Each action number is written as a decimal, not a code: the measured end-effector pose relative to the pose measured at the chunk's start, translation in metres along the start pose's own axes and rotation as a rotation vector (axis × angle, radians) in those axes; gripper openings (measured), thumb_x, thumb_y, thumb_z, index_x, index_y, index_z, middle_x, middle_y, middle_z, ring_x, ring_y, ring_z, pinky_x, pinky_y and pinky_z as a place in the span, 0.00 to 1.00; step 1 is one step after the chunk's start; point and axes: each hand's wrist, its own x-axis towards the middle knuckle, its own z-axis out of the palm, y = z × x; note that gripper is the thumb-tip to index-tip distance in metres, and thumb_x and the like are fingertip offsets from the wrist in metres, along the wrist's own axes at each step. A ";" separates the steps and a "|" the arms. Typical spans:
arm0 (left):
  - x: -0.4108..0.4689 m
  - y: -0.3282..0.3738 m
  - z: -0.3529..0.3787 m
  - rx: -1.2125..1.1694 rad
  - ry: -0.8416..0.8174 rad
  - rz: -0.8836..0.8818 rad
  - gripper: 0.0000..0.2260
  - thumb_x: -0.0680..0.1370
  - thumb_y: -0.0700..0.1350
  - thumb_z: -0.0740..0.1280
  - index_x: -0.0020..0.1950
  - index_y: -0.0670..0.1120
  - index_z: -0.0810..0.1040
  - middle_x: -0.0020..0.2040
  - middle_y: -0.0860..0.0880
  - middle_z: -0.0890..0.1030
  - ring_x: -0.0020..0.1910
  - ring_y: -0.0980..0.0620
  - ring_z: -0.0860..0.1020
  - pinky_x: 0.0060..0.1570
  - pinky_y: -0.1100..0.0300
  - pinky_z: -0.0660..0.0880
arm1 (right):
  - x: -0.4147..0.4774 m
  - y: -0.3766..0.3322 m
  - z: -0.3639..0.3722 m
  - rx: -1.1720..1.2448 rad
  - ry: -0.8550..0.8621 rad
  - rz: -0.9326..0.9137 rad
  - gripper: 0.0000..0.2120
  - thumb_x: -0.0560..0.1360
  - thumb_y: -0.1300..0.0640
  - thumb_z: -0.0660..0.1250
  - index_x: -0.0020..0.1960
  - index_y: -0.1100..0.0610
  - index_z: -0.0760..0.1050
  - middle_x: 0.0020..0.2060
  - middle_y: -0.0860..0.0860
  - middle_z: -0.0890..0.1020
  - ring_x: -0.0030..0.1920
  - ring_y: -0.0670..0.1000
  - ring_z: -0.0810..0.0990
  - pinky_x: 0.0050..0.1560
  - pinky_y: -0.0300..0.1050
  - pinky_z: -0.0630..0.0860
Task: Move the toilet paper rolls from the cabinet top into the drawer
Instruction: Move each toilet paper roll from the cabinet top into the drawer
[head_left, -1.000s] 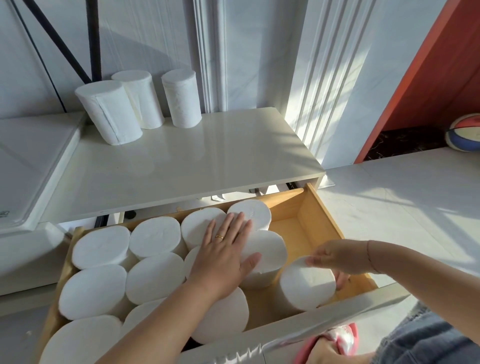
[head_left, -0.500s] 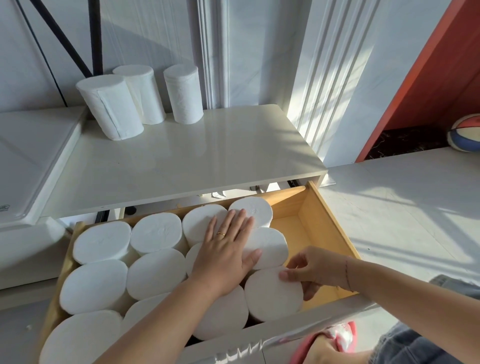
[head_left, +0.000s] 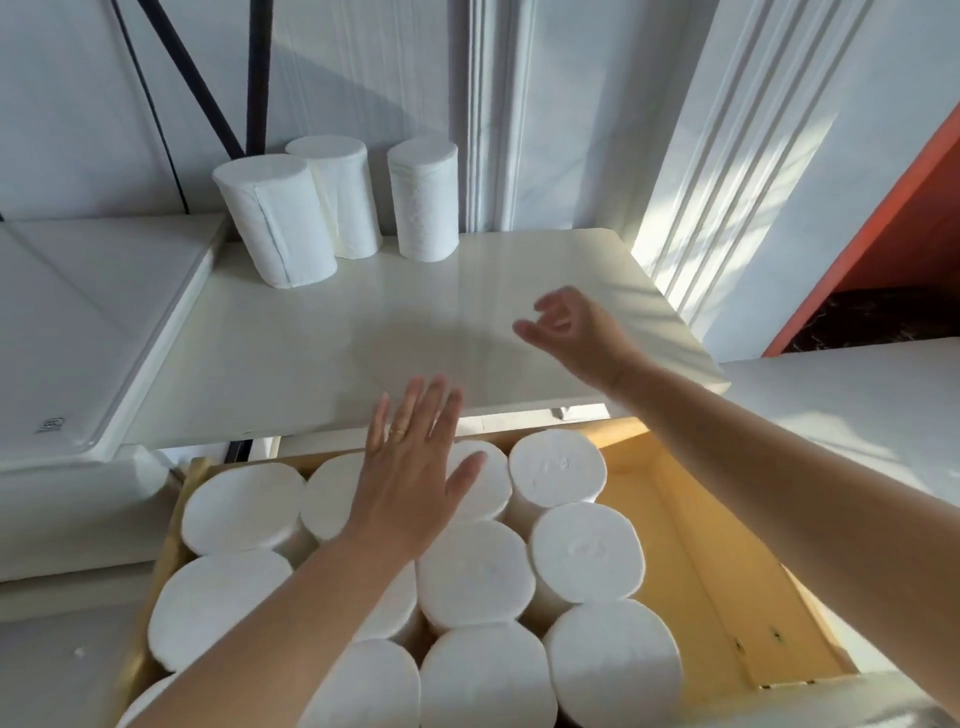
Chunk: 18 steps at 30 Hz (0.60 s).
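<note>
Three white toilet paper rolls stand upright at the back left of the cream cabinet top (head_left: 322, 358): a front-left roll (head_left: 278, 221), a middle roll (head_left: 340, 195) and a right roll (head_left: 423, 197). Below, the open wooden drawer (head_left: 727, 587) holds several rolls (head_left: 584, 551) packed upright, filling its left and middle. My left hand (head_left: 410, 467) hovers flat with fingers spread over the drawer's back rolls, empty. My right hand (head_left: 571, 332) is raised over the cabinet top, fingers loosely curled apart, holding nothing.
A white tray-like panel (head_left: 78, 332) lies to the left of the cabinet top. Black rods (head_left: 257, 73) lean against the wall behind the rolls. The drawer's right strip shows bare wood. An orange shelf unit (head_left: 893, 234) stands at the far right.
My right hand let go of the roll it set at the drawer's front right and rose over the cabinet top. My left hand lifted off the rolls and moved toward the back.
</note>
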 end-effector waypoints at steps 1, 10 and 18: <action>0.007 -0.006 -0.002 0.002 0.017 -0.016 0.32 0.76 0.64 0.35 0.77 0.50 0.44 0.78 0.51 0.44 0.76 0.51 0.39 0.72 0.51 0.32 | 0.021 -0.002 0.009 0.040 0.021 0.001 0.25 0.72 0.48 0.73 0.62 0.60 0.72 0.54 0.56 0.79 0.54 0.52 0.78 0.56 0.45 0.73; 0.042 -0.033 0.003 0.043 0.015 -0.131 0.34 0.77 0.64 0.37 0.75 0.46 0.60 0.75 0.46 0.63 0.75 0.47 0.59 0.72 0.45 0.51 | 0.160 -0.025 0.073 0.232 0.111 0.037 0.49 0.67 0.44 0.76 0.77 0.56 0.52 0.75 0.56 0.62 0.74 0.53 0.64 0.73 0.48 0.63; 0.043 -0.035 0.007 0.036 0.061 -0.125 0.30 0.80 0.61 0.46 0.72 0.43 0.67 0.71 0.42 0.69 0.71 0.43 0.67 0.70 0.44 0.60 | 0.217 -0.040 0.093 0.352 0.124 -0.016 0.53 0.65 0.48 0.78 0.78 0.54 0.47 0.75 0.52 0.62 0.74 0.53 0.63 0.71 0.48 0.65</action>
